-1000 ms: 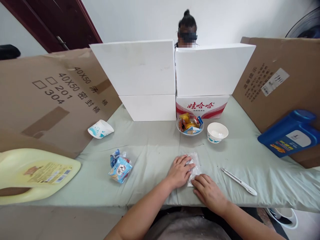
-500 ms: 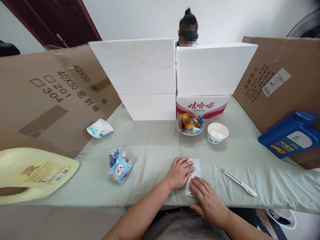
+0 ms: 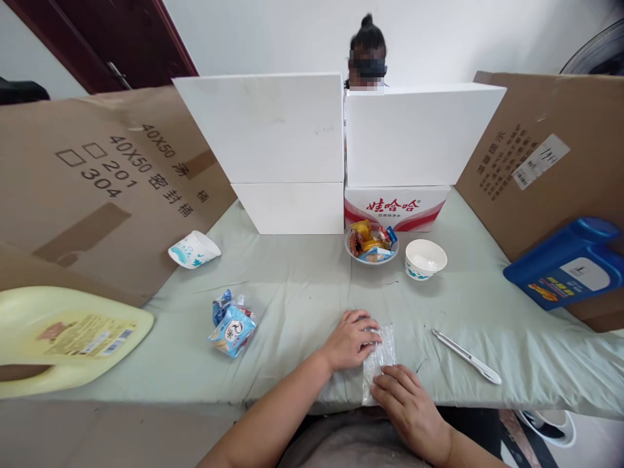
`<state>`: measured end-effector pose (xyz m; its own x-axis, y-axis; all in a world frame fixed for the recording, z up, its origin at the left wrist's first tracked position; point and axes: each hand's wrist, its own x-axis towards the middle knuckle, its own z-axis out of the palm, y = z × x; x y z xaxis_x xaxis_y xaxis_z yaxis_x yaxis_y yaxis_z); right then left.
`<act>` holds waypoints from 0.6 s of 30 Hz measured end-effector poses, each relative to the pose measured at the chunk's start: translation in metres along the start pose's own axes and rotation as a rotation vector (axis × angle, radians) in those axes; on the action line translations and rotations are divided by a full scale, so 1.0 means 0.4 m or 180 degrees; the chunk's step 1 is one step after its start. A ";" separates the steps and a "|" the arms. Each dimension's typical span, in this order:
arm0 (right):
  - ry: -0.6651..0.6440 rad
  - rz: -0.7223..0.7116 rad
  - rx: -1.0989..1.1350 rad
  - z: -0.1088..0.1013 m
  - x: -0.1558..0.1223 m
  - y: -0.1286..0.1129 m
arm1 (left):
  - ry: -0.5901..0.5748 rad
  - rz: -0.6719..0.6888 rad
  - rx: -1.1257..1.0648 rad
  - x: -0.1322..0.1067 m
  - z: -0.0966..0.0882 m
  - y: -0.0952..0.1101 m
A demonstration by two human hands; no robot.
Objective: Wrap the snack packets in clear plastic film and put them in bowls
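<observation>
A clear plastic packet (image 3: 379, 356) lies flat on the pale green tablecloth (image 3: 302, 299) near the front edge. My left hand (image 3: 350, 340) rests on the packet's left side, fingers curled and pressing its upper part down. My right hand (image 3: 408, 406) lies at the packet's lower end with its fingertips pressed on the plastic. A white utility knife (image 3: 465, 355) lies to the right of the packet, apart from both hands.
A blue snack bag (image 3: 232, 325) lies to the left. A bowl of wrapped sweets (image 3: 371, 244) and an empty white bowl (image 3: 425, 258) stand behind. A tipped paper cup (image 3: 194, 249), white boxes (image 3: 287, 149), cardboard walls (image 3: 97, 195), yellow jug (image 3: 63, 335) and blue jug (image 3: 568, 263) ring the table. A person (image 3: 366, 55) sits beyond.
My right hand has slid back toward me along the packet, from beside it to its lower end. The packet now lies stretched longer toward the table edge. My left hand stays put.
</observation>
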<state>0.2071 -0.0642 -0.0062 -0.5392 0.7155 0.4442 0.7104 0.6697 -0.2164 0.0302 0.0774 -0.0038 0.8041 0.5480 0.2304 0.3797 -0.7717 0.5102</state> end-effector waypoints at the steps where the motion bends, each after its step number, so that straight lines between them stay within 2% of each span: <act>1: -0.0022 -0.0026 0.0056 -0.004 0.006 0.003 | -0.0001 -0.0005 -0.0009 0.000 0.000 0.000; 5: -0.0179 0.0086 0.0389 -0.020 0.040 0.029 | -0.0041 -0.0050 -0.0088 0.001 -0.003 0.003; 9: -0.0430 0.0569 0.0385 -0.019 0.092 0.081 | -0.0018 -0.0184 -0.0295 0.002 -0.004 0.002; 13: -0.0301 0.1235 0.0085 0.010 0.132 0.128 | -0.0018 -0.0217 -0.0332 0.001 -0.003 -0.002; 18: -0.0175 0.1568 -0.0147 0.053 0.144 0.139 | -0.0027 -0.0263 -0.0316 0.000 -0.001 -0.005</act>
<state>0.2060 0.0185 -0.0109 -0.1566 0.9550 0.2521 0.9053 0.2408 -0.3498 0.0292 0.0792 -0.0043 0.7761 0.6052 0.1774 0.3980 -0.6882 0.6067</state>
